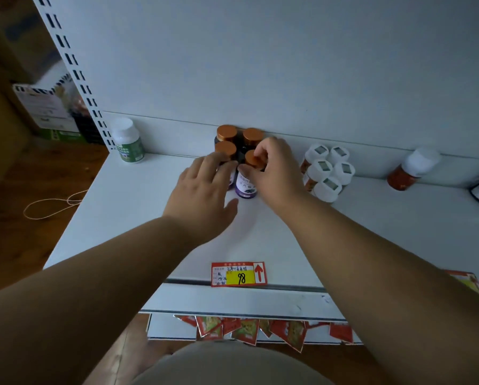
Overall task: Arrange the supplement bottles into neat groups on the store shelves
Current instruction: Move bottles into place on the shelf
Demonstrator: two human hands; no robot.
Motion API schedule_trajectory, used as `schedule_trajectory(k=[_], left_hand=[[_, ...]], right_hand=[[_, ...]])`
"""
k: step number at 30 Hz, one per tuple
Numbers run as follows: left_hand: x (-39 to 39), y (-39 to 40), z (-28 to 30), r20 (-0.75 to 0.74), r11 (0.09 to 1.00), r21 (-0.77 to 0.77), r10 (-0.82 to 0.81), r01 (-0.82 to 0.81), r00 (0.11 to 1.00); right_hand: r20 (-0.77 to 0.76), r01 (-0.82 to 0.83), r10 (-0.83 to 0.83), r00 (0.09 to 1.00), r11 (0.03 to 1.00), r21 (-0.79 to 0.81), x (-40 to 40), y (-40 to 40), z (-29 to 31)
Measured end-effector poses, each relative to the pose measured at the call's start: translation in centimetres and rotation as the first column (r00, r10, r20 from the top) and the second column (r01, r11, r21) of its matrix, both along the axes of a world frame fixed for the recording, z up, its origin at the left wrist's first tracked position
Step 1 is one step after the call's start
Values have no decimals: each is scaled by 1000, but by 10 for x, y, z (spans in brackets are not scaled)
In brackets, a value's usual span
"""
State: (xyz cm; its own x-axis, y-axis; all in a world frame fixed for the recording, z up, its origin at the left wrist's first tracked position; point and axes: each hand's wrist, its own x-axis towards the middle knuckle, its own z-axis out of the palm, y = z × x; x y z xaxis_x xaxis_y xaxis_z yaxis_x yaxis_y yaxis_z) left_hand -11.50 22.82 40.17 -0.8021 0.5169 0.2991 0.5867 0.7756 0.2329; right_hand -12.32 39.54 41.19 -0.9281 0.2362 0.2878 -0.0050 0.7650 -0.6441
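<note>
Four dark supplement bottles with copper-coloured caps [239,144] stand upright in a tight square block at the back of a white store shelf [138,204], touching the rear panel. The right hand [274,170] pinches the cap of the front right bottle [248,176], whose purple label faces the viewer. The left hand [202,187] lies with fingers straight and relaxed, fingertips pressing the front left bottle, steadying the block.

These look like small, rigid plastic bottles, probably light, with smooth sides that could slip; the ribbed cap or the waist just below it seems the surest place to hold.

To the right, five white-capped bottles [327,170] form a close cluster. Further right, one red bottle with a white cap [411,170] stands alone. At the shelf's left end stands a lone green-labelled bottle [128,143]. A red and yellow price tag [239,274] marked 98 sits on the front edge.
</note>
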Motion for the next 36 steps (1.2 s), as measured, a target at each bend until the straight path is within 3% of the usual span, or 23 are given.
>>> schedule_trajectory(k=[5,10,16,20,25,31,36], left_hand=[[-13,6,-10,22,991,-120,59,-56,998],[-14,8,-8,25,995,-80,69,-67,997],[-12,-1,-8,34,996,-80,37,-34,999],[9,-13,-5,40,1000,8,0,0,999],[53,-27,-16,80,982,60,-181,177,980],[120,-39,-21,71,947,124,-307,297,949],[168,-11,-30,51,953,132,-280,271,959]], right_hand=[[43,-81,77,996,992,93,6,6,-16],[49,-68,61,997,985,158,-6,6,-18],[69,2,-11,998,991,131,18,-3,-13],[50,84,-94,994,982,172,55,-13,5],[-7,203,-204,979,972,121,121,-39,11],[40,217,-225,974,966,138,206,-61,9],[81,191,-198,977,978,84,258,-34,-8]])
